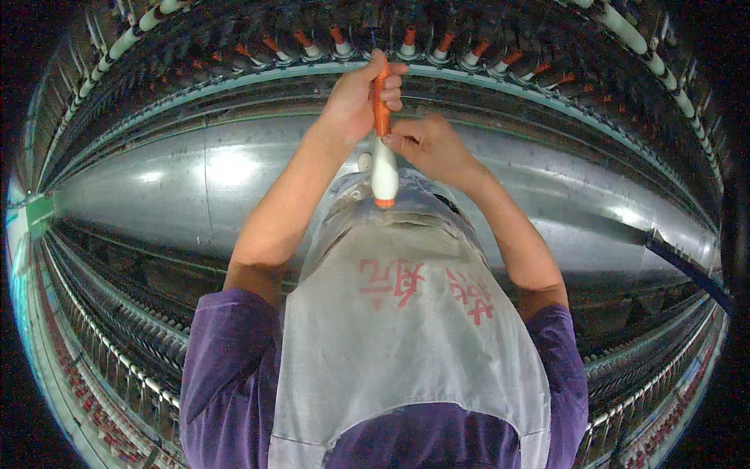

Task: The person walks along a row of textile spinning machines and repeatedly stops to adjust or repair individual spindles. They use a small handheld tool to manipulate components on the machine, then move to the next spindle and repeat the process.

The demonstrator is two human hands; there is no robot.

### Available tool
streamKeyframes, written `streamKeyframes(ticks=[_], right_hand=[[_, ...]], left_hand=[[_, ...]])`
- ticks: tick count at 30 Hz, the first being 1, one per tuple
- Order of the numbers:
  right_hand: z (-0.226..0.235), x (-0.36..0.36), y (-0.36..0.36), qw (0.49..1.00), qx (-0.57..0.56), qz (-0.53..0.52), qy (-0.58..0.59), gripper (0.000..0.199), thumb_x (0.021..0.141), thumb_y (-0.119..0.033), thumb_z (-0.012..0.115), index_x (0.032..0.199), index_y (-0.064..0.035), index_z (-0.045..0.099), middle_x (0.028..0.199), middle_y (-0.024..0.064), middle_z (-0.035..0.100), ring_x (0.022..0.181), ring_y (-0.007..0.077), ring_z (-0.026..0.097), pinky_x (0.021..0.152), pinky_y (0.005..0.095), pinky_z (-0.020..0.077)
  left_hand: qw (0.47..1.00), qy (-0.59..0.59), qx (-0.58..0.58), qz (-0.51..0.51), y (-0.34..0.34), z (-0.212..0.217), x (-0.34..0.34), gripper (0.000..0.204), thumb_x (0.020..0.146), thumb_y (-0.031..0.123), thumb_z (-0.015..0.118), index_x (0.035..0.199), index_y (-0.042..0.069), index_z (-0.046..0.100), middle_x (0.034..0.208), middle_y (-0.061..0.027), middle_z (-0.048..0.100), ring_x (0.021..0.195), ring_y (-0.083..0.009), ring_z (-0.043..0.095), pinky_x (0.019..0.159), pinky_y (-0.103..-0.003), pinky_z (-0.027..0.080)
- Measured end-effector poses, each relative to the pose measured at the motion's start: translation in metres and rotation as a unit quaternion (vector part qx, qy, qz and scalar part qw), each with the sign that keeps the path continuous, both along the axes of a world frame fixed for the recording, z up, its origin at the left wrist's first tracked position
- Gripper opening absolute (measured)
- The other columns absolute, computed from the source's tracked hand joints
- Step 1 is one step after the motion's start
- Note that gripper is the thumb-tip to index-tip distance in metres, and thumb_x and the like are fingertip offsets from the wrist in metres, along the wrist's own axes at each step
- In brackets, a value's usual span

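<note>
In front of my body a spinning bobbin (pixel 384 172) points toward me, its orange tube partly wound with white yarn. My left hand (pixel 349 103) is closed around the bare orange upper part of the tube, the thumb lying along it. Close by, my right hand (pixel 434 150) has its fingers curled, thumb and forefinger pinched against the bobbin where the white yarn meets the orange tube. Whether a loose yarn end is in that pinch is too small to see. The bobbin's lower orange end hangs over my grey apron (pixel 391 336).
Ahead, a curved row of similar bobbins (pixel 312 48) stands along a pale machine rail (pixel 258 76). White rollers (pixel 625 30) run above at both sides. A shiny metal-like surface (pixel 180 184) stretches across below the rail. More machine rows (pixel 129 363) lie behind me.
</note>
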State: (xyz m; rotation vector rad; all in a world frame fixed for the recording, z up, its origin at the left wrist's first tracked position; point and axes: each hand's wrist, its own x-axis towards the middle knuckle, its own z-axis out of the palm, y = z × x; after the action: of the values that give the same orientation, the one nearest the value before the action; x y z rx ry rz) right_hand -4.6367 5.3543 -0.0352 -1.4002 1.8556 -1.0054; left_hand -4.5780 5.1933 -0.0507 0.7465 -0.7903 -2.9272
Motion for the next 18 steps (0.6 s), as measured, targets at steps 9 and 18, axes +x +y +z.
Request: streamKeyframes(ticks=[9, 18], right_hand=[[0.002, 0.022, 0.009, 0.850, 0.075, 0.079, -0.516, 0.022, 0.085, -0.016, 0.063, 0.103, -0.0032, 0.063, 0.071, 0.0002, 0.061, 0.058, 0.0055, 0.050, 0.051, 0.0209, 0.0395], [0.012, 0.025, 0.036, 0.937, 0.055, -0.075, -0.335, 0.013, 0.086, -0.011, 0.059, 0.088, -0.0008, 0.067, 0.066, -0.0012, 0.057, 0.059, 0.0048, 0.044, 0.052, 0.0213, 0.0362]], left_hand=[[0.968, 0.152, 0.113, 0.166, -0.052, 0.006, 0.039, 0.042, 0.097, 0.034, 0.037, 0.100, -0.005, 0.051, 0.063, -0.0002, 0.039, 0.055, -0.0106, 0.034, 0.052, -0.025, 0.031], [0.952, 0.124, 0.052, 0.275, -0.082, 0.001, 0.044, 0.044, 0.097, 0.038, 0.033, 0.094, -0.002, 0.052, 0.064, -0.0011, 0.038, 0.055, -0.0129, 0.033, 0.055, -0.027, 0.031]])
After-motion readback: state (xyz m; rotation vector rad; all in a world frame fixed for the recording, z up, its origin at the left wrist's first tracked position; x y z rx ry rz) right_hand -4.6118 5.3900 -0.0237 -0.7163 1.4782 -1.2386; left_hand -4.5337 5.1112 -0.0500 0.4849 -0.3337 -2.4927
